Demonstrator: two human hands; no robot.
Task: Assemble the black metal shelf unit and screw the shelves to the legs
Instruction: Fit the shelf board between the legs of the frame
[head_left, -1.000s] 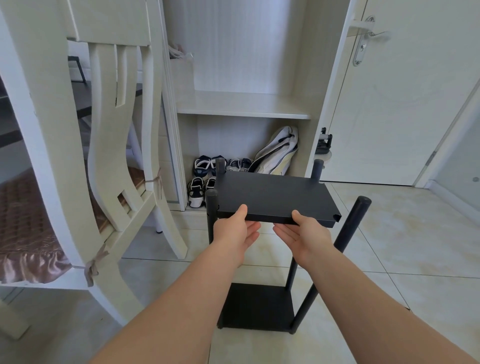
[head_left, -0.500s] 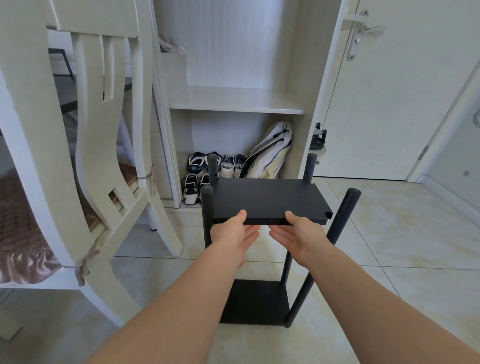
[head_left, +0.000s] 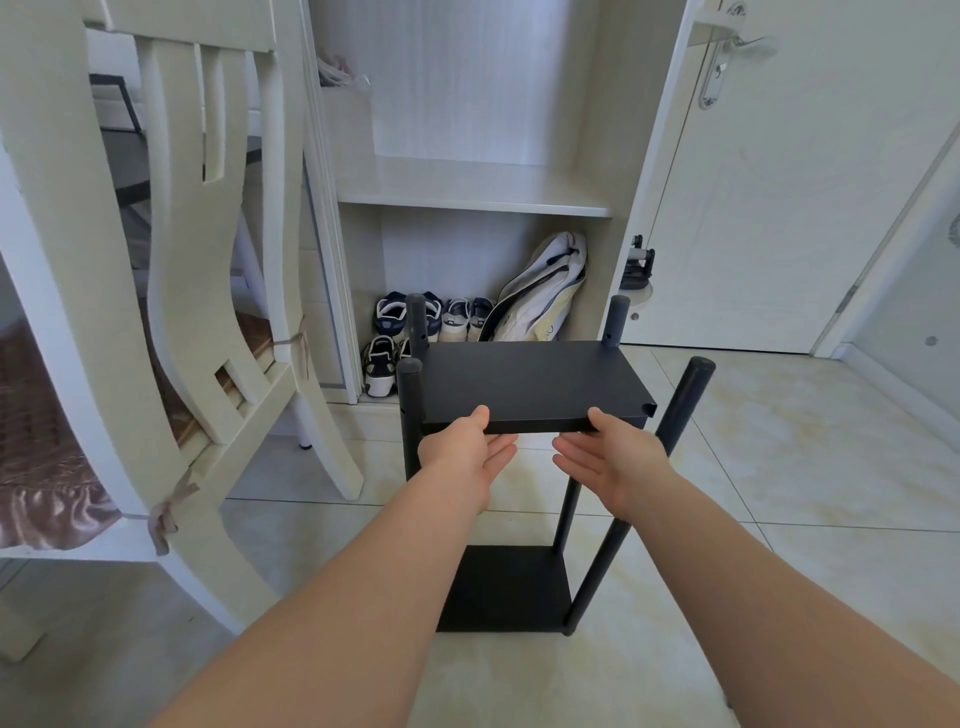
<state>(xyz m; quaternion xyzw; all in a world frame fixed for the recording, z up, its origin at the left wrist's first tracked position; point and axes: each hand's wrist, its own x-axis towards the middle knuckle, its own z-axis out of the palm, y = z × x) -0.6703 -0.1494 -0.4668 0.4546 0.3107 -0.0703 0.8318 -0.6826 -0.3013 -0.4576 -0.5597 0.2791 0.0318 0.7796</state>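
We find the upper shelf (head_left: 530, 379) held level among the four black legs (head_left: 410, 415), above the lower shelf (head_left: 504, 587) on the tiled floor (head_left: 753, 467). Its long axis runs left to right, with one long edge facing us. The left hand (head_left: 467, 449) and right hand (head_left: 615, 454) each pinch that near edge, thumb on top, fingers beneath. The near-right leg (head_left: 680, 410) leans outward, apart from the shelf's notched corner.

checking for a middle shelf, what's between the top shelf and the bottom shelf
Head view: nothing spans the gap from top shelf to bottom shelf; only the legs run down its corners, and floor tile shows through.
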